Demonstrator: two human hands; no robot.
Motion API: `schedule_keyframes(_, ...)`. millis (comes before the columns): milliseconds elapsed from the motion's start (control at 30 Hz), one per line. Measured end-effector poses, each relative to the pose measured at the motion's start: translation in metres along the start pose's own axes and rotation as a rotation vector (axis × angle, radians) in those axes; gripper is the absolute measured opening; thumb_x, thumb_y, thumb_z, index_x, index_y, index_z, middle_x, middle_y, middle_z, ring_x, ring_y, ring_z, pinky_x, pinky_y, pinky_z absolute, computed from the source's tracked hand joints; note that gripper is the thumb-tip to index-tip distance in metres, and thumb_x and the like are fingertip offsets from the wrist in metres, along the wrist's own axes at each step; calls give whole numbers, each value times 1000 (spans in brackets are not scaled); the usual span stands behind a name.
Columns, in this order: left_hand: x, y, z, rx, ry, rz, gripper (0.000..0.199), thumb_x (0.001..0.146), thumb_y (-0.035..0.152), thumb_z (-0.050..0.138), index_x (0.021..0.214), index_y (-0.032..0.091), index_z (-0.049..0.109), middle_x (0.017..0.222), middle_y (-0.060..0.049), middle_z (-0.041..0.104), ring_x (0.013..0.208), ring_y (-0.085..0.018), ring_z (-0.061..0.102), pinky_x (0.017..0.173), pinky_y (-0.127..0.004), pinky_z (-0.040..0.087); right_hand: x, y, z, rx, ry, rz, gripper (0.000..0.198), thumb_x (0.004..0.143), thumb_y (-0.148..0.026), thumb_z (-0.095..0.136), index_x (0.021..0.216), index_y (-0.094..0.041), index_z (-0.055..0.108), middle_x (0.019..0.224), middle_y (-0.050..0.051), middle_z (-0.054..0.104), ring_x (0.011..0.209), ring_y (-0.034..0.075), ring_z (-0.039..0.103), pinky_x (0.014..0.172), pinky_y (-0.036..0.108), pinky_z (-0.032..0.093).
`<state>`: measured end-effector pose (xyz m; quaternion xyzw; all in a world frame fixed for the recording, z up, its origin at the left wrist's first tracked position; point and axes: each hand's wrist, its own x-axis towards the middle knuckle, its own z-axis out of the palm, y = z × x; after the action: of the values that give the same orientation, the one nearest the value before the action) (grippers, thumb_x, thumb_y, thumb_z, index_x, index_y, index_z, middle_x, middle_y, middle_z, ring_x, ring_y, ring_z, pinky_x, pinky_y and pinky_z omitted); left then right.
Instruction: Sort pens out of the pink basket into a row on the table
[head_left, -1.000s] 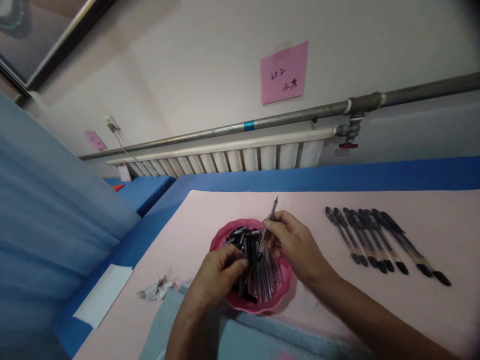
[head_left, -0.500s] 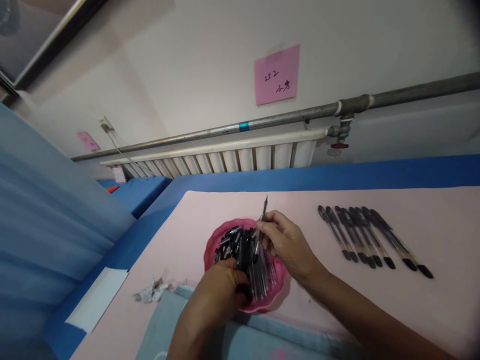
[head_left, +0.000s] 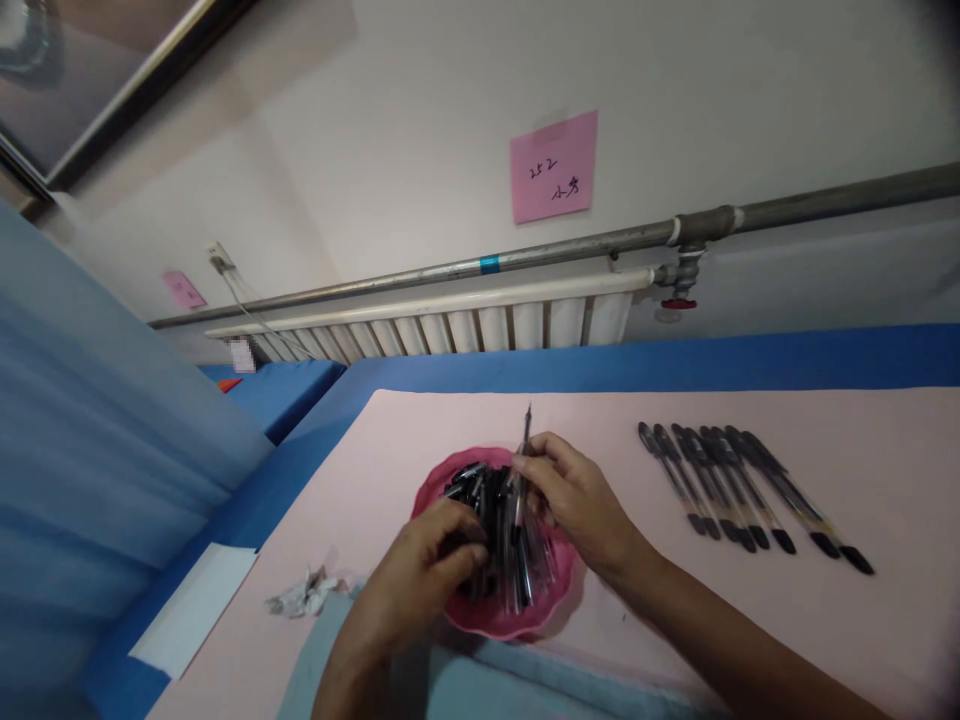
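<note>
A pink wavy-rimmed bowl (head_left: 517,630) holds black pen caps (head_left: 472,482) on its left and clear pen barrels (head_left: 536,570) on its right. My right hand (head_left: 574,495) pinches an uncapped pen (head_left: 523,470) nearly upright over the bowl, tip pointing up. My left hand (head_left: 427,565) is over the bowl's left side, fingers curled by the caps; whatever it grips is hidden. To the right, several capped black pens (head_left: 720,480) lie side by side in a slanted row on the pink sheet.
Light blue cloth (head_left: 510,680) lies at the near edge. Crumpled plastic (head_left: 306,594) and a white sheet of paper (head_left: 195,608) lie to the left. Behind the blue-covered table (head_left: 675,362) run a white radiator (head_left: 465,328) and a metal pipe (head_left: 585,251). A blue curtain (head_left: 90,480) hangs at left.
My left hand has risen slightly and drawn left, its thumb now showing over the caps. The right hand still keeps the pen upright. The whole view has shifted slightly.
</note>
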<state>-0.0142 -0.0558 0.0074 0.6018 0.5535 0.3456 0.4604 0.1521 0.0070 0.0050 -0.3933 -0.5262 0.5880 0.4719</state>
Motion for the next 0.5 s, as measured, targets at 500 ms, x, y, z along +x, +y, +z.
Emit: schedule_keyframes(500, 10, 4, -11, -966, 440, -117, 34, 59, 19, 77, 89, 13, 62, 68, 1, 59, 55, -6, 52, 51, -17, 39, -15, -1, 12, -249, -489, -27, 9, 75, -21, 52, 67, -22, 49, 56, -6, 43, 52, 11, 41, 50, 23, 32)
